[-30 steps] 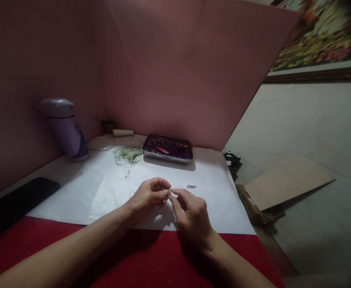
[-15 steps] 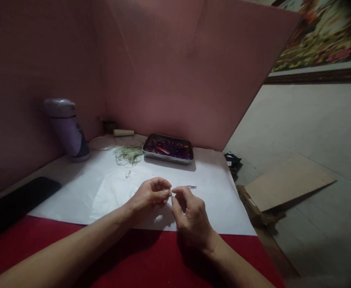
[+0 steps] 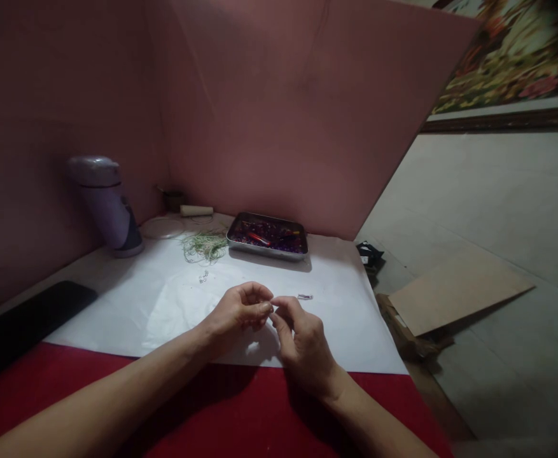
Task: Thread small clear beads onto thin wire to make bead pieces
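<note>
Illumination is dim and uneven, consistent with a source above and outside the view: the white paper [image 3: 350, 334] registers brightest, while the left side of the pink wall [image 3: 279, 127] falls into darkness. Soft-edged shadows lie beneath the left hand [image 3: 235, 313] and the right hand [image 3: 307, 340], across the red surface [image 3: 197, 423], and along the front of the metal tray [image 3: 268, 253]. Wide-angle distortion tilts the purple flask [image 3: 107, 216], the upper-right corner darkens over the blurred painting [image 3: 512, 70], and fingertip detail remains unresolved.
</note>
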`<state>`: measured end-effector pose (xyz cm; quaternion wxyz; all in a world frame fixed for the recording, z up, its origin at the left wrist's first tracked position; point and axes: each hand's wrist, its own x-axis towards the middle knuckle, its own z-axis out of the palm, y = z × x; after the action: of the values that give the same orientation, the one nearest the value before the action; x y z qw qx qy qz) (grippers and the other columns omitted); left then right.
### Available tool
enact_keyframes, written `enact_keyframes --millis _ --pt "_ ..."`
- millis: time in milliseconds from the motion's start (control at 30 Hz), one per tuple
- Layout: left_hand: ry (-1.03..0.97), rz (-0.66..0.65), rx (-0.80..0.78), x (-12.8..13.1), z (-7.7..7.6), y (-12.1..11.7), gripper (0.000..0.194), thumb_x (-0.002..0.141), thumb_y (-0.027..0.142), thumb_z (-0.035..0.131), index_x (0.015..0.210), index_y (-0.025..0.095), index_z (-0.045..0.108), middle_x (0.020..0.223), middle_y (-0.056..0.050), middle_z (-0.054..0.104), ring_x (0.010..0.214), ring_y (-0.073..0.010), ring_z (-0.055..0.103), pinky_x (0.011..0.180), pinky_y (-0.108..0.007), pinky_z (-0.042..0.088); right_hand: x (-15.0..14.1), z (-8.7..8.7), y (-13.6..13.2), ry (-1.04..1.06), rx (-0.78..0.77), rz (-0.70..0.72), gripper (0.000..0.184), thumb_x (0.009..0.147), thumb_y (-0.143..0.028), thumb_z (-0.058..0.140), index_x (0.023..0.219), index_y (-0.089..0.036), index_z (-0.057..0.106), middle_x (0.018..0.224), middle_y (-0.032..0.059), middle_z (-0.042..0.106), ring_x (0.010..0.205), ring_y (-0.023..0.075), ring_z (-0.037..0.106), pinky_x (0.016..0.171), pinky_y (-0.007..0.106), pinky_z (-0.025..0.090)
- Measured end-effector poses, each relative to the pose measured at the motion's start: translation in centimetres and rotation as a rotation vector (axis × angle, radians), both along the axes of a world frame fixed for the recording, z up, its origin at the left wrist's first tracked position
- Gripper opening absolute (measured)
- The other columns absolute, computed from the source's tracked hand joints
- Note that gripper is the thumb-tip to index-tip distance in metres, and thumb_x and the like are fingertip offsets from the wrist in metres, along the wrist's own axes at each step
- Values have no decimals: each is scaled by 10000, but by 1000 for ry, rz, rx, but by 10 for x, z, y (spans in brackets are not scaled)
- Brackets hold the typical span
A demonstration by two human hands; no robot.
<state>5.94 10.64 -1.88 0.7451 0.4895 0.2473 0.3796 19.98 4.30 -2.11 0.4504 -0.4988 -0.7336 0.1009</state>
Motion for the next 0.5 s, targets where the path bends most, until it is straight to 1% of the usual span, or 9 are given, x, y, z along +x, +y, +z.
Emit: enact_keyframes --millis 100,200,400,500 --pt "5 -7 7 0 0 0 207 637 206 712 784 130 589 581 17 544 464 -59 445 467 -202 299 -1 1 0 8 -5 29 169 839 -114 433 961 -174 532 769 47 630 675 154 593 628 254 459" --pt "-12 -15 -14 0 0 -1 223 617 191 722 788 129 593 615 12 554 473 -59 452 476 -207 308 -1 2 -1 40 5 36 144 845 -119 429 917 -178 539 795 50 637 700 155 596 632 253 458" --pt "-18 -19 -3 0 2 -2 243 598 134 715 810 118 597 661 -5 578 521 -72 485 512 -209 345 -2 1 -1 164 -56 -14 73 860 -155 456 860 -183 524 731 6 615 630 117 580 606 216 440" --pt "-9 -23 -1 0 3 -2 209 623 160 708 794 111 597 643 -2 576 534 -72 491 533 -207 365 -3 0 0 185 -85 -30 59 861 -173 465 864 -177 524 723 3 608 622 113 574 594 213 431"
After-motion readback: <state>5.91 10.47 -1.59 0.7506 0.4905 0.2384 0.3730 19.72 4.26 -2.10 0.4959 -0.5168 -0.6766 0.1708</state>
